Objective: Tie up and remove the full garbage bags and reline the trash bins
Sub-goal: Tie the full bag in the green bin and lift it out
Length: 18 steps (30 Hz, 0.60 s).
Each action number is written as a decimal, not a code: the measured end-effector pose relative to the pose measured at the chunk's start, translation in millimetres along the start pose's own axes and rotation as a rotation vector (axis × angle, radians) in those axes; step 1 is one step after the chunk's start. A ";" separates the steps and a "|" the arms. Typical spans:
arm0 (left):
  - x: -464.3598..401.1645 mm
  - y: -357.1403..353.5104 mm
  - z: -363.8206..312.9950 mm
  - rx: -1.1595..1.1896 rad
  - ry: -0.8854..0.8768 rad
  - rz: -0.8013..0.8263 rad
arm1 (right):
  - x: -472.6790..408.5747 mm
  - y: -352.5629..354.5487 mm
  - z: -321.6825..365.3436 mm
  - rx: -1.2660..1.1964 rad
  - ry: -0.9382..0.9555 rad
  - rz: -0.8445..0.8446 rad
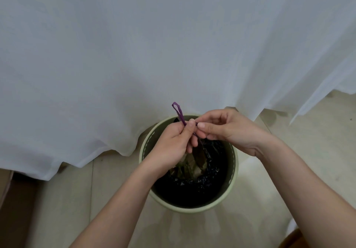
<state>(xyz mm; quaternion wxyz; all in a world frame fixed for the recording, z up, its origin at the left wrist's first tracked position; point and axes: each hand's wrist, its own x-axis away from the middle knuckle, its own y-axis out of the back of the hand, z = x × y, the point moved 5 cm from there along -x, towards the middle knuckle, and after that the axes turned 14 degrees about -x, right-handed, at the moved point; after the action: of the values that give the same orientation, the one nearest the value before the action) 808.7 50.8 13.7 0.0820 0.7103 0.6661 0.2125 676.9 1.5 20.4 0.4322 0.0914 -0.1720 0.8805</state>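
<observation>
One white sheer curtain [134, 45] hangs in soft folds across the back, its hem draped onto the pale floor [67, 199]. My left hand [171, 143] is closed around one thin purple drawstring [178, 112], thumb pressed to forefinger, a flat loop of it sticking up above my knuckles. Just right of it, my right hand [229, 130] pinches the same string between thumb and fingertips, the other fingers curled loosely. Below both hands stands one round bin [234, 170], pale green with a smooth rim, against the curtain's hem. Inside it sits one black garbage bag [208, 172], glossy and crinkled, its gathered mouth showing brownish crumpled contents under my left hand.
</observation>
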 end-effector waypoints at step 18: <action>-0.8 25.0 17.4 0.416 0.156 -0.169 | 14.1 -1.4 20.8 -0.172 0.037 0.278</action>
<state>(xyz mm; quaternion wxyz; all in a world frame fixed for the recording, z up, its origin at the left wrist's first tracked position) 838.6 50.4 8.0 -0.1006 0.6350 0.7569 0.1174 669.7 4.6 44.3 0.3157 0.0132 -0.2500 0.9152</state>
